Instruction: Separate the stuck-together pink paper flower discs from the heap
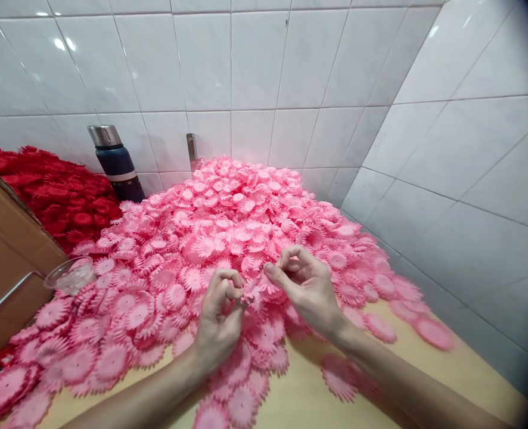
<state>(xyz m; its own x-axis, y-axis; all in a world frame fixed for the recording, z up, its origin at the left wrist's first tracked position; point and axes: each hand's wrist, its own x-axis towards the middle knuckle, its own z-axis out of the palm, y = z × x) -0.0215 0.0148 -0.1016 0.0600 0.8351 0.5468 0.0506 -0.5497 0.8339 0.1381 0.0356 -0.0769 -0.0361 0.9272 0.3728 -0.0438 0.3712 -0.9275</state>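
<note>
A person's left hand and right hand face each other over a heap of pink fringed discs on a pale table, the fingers of each curled toward the thumb, though whether they clamp anything cannot be told; a pink petalled piece shows between the two sets of fingertips, just beside the left ones, while a dark blue flask stands near the tiled wall
</note>
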